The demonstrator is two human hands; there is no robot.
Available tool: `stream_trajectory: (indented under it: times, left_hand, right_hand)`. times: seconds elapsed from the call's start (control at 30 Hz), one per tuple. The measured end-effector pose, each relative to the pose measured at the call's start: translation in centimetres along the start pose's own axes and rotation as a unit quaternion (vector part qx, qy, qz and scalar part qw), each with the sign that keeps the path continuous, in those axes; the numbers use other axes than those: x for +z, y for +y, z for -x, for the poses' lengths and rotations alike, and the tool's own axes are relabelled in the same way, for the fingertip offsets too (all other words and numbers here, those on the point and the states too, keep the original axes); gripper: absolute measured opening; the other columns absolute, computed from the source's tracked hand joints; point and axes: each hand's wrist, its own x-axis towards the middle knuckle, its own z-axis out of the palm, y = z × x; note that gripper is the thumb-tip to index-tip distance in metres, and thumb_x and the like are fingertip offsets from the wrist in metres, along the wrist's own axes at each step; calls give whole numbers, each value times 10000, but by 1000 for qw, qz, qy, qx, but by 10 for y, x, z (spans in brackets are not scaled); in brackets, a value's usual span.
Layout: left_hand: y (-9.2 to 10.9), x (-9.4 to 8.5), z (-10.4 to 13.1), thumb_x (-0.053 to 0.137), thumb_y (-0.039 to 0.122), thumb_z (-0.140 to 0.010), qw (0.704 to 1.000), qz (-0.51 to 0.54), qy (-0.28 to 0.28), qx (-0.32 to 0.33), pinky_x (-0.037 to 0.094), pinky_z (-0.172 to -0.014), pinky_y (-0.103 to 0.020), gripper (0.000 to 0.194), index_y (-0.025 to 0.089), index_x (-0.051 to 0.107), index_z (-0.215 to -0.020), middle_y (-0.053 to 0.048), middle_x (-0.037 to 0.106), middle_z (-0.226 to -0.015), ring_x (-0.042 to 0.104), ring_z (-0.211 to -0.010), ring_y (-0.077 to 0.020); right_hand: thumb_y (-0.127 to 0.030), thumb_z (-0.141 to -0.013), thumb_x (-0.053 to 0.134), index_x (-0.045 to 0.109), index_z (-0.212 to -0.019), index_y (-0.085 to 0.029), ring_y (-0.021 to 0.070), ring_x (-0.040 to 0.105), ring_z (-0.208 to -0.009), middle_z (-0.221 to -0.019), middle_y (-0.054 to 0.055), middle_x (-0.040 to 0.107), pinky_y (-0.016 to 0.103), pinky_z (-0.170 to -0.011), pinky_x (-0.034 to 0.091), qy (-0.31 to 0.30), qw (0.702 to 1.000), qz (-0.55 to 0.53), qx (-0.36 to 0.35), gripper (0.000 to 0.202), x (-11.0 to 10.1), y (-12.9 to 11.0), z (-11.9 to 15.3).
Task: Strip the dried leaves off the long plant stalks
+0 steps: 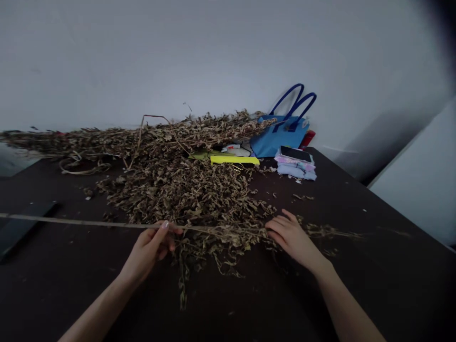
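A long dried plant stem (81, 222) runs across the table from the left edge, bare on the left and leafy toward the right. My left hand (151, 244) pinches it between thumb and fingers, near where the leaves begin. Farther right, my right hand (290, 235) curls around the leafy part of the same stem, its fingertips partly hidden among the leaves. The stem's thin tip (335, 232) sticks out beyond that hand. Withered leaves (231, 237) hang between my hands, and a loose pile of dried leaves (185, 190) lies just behind them.
A bundle of dried plants (107, 142) lies along the wall. Behind the pile are a yellow strip (235, 160), a blue bag (278, 137) and a phone (295, 154) on a tissue pack (295, 171). At left lie a dark flat object (21, 228) and a coiled cord (81, 168).
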Motion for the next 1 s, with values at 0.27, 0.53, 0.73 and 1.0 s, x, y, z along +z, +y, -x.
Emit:
stream_trajectory:
  times: [0.27, 0.53, 0.73, 1.0]
  left_hand:
    - [24, -24, 7, 293, 567, -876, 915, -391, 1, 103, 489, -528, -304, 544, 155, 610, -1034, -94, 685, -849, 630, -589, -205]
    - [-8, -13, 51, 547, 184, -800, 669, -639, -122, 359, 330, -1022, -508, 637, 335, 335, -1382, -64, 217, -1511, 257, -1339, -352]
    - [-36, -6, 49, 395, -47, -778, 591, -668, -247, 379, 178, -1060, -588, 774, 390, 252, -1400, -30, 118, -1532, 108, -1379, -336]
    - [-23, 5, 17, 414, 58, -860, 615, -673, -136, 387, 97, -1027, -681, 502, 292, 472, -1301, -75, 258, -1495, 94, -1377, -362]
  right_hand:
    - [-242, -925, 404, 544, -931, -222, 163, 572, -793, -857, 18, 633, 448, -998, 270, 117, 992, 54, 11, 141, -17, 17, 8]
    - [-225, -907, 394, 541, -925, -228, 172, 572, -797, -840, 20, 616, 441, -988, 302, 171, 984, 42, 40, 148, -23, 21, 14]
    - [-222, -889, 403, 542, -900, -228, 177, 581, -784, -831, 16, 621, 447, -987, 319, 191, 981, 23, 36, 140, -18, 14, 10]
    - [-216, -893, 386, 526, -893, -225, 183, 587, -818, -840, 23, 619, 456, -991, 325, 197, 979, 18, 49, 140, -30, 11, 1]
